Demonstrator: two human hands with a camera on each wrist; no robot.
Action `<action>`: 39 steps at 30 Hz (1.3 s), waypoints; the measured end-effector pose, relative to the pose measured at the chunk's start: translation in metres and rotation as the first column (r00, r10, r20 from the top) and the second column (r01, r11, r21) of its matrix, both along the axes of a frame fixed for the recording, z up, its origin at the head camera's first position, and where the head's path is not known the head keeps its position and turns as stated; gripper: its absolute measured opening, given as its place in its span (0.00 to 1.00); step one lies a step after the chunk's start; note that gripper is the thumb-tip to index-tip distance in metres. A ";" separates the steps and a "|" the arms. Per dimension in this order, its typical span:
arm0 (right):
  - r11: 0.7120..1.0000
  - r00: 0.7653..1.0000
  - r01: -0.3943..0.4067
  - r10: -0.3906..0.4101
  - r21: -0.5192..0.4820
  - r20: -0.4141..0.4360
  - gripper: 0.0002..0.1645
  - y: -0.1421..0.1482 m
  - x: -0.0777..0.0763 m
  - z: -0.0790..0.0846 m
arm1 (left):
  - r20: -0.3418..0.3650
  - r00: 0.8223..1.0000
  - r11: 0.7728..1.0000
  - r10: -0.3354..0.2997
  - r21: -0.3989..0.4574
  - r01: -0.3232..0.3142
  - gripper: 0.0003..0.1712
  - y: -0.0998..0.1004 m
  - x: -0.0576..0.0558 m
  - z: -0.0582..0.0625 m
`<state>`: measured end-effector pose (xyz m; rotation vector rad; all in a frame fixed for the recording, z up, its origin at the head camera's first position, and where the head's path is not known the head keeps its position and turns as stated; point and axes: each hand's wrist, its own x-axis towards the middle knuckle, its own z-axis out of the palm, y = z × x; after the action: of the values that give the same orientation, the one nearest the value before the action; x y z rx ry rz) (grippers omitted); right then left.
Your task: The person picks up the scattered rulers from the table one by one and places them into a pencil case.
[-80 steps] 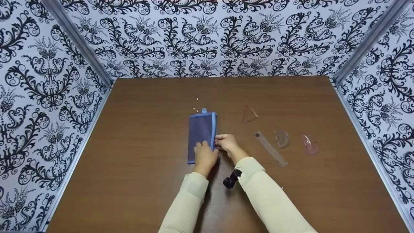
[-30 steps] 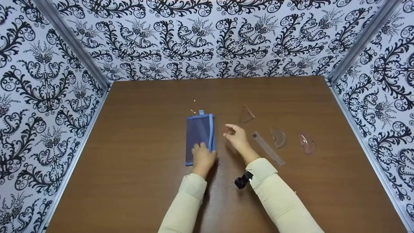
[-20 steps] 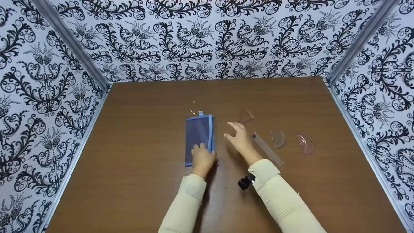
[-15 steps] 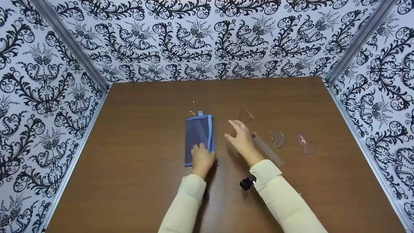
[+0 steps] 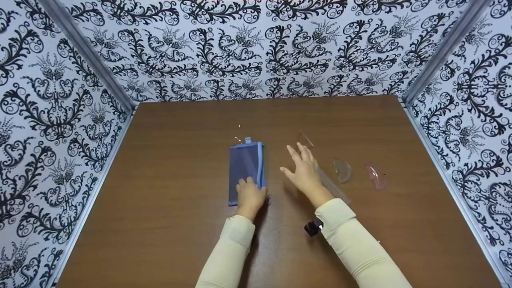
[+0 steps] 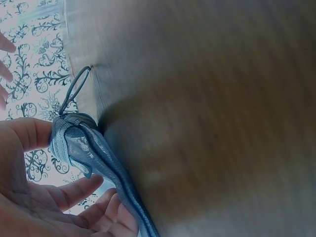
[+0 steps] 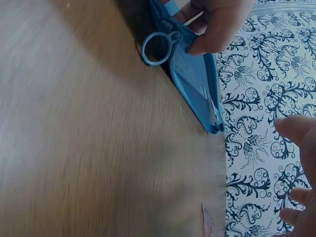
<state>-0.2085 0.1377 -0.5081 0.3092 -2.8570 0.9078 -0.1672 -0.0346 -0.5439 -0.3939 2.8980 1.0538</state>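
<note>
A blue mesh zipper pouch (image 5: 242, 162) lies on the table with its zipped edge to the right. My left hand (image 5: 251, 197) grips its near end, thumb at the zipped side and fingers on top. In the right wrist view the pouch (image 7: 192, 74) gapes along that edge, and a blue ring (image 7: 143, 52) hangs at its near corner. My right hand (image 5: 305, 172) hovers to the right of the pouch, fingers spread, holding nothing. It partly covers a clear ruler (image 5: 334, 188) and a clear triangle (image 5: 308, 139).
Right of the ruler lie a clear protractor (image 5: 343, 171) and a pinkish protractor (image 5: 377, 177). Small bright specks (image 5: 238, 140) show beyond the pouch. Patterned walls (image 5: 256, 52) close off the brown table (image 5: 172, 168) at the back and sides.
My right hand has let go of the pouch's zipped edge, moved right and spread its fingers towards the ruler and triangle. My left hand still holds the pouch in place.
</note>
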 end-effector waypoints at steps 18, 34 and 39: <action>0.983 1.000 0.009 -0.006 0.183 -0.018 0.48 0.026 0.002 0.006 | 0.031 0.999 1.000 -0.017 0.001 0.017 0.31 -0.001 -0.001 0.000; 0.976 1.000 0.007 -0.011 0.216 0.017 0.50 0.049 0.005 0.001 | 0.031 0.999 1.000 -0.022 0.022 0.022 0.32 -0.004 0.002 0.000; 0.974 1.000 0.022 -0.023 0.227 0.004 0.49 0.057 0.007 -0.001 | -0.008 1.000 1.000 -0.025 -0.002 0.025 0.30 -0.002 0.001 0.001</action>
<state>-0.2014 0.1945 -0.5089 0.2958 -2.9668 0.5776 -0.1665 -0.0369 -0.5432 -0.3532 2.9030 1.0515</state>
